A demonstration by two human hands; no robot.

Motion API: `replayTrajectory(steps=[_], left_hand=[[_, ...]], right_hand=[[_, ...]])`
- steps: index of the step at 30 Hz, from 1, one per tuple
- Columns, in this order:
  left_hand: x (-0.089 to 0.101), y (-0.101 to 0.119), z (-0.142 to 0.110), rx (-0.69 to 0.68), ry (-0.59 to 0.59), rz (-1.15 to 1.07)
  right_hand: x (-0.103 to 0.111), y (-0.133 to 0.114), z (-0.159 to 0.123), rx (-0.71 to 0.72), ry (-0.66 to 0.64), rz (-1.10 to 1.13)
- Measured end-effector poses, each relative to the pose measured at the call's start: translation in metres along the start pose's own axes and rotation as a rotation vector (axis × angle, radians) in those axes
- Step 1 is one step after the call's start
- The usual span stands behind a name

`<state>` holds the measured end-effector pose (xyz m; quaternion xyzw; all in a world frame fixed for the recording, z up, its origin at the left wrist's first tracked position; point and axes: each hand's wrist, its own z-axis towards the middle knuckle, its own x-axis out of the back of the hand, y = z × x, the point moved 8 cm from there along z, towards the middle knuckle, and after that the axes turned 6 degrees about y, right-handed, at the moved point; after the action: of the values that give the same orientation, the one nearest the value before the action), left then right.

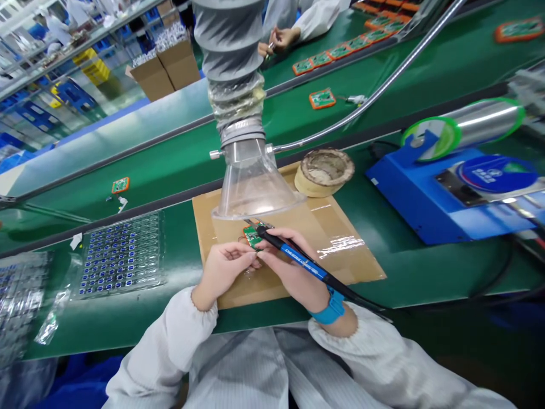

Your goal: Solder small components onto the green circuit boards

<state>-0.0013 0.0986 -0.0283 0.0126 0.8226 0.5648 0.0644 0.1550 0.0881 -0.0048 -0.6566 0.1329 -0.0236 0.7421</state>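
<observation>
A soldering iron [304, 262] with a blue and black handle lies across my right hand [293, 267], tip pointing forward and left. The right fingertips are closed and meet those of my left hand [227, 267], which is pinched on something too small to make out. Just beyond the fingertips a green circuit board [252, 234] with an orange edge rests on the brown cardboard sheet [353, 250], partly hidden by the fingers. A clear fume hood [255, 182] hangs right above the board. Around my right wrist is a blue strap [330, 308].
At left sits a clear tray [121, 255] of small blue parts. A round pot [324, 170] stands behind the cardboard. The blue solder station [438, 193] with a wire spool [489, 126] is at right. Beyond runs a green conveyor [170, 153] carrying boards; a co-worker's hands [279, 41] are across it.
</observation>
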Motion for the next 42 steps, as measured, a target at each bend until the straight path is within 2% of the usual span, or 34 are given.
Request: replayTrajectory(steps=[7,10,12,15,17,20,24,33,37,42], left_hand=[[0.002,0.003,-0.004,-0.050,0.055,0.110],[0.006,0.009,-0.002,-0.119,0.074,0.214],[0.009,0.018,0.003,-0.217,0.067,0.350],[0.016,0.036,0.014,-0.417,0.079,0.655],[0.021,0.039,0.024,-0.458,0.098,0.824],[0.026,0.031,0.037,-0.372,0.085,0.919],[0.021,0.026,0.041,-0.323,0.056,0.936],[0.019,0.027,0.042,-0.291,0.034,0.878],[0.020,0.024,0.043,-0.225,0.027,0.892],[0.019,0.025,0.043,-0.204,0.034,0.891]], right_hand=[[0.000,0.006,0.002,-0.045,0.029,0.024],[0.000,0.007,0.002,-0.044,0.030,-0.026],[0.002,0.007,0.002,-0.021,0.046,-0.084],[0.016,0.003,0.003,0.044,0.148,-0.183],[0.030,-0.001,0.001,0.099,0.204,-0.272],[0.044,-0.006,-0.006,0.186,0.190,-0.408],[0.052,-0.007,-0.017,0.266,0.128,-0.478],[0.034,-0.010,-0.012,0.301,0.040,-0.560],[0.030,-0.011,-0.011,0.311,0.024,-0.555],[0.027,-0.010,-0.012,0.322,0.010,-0.559]])
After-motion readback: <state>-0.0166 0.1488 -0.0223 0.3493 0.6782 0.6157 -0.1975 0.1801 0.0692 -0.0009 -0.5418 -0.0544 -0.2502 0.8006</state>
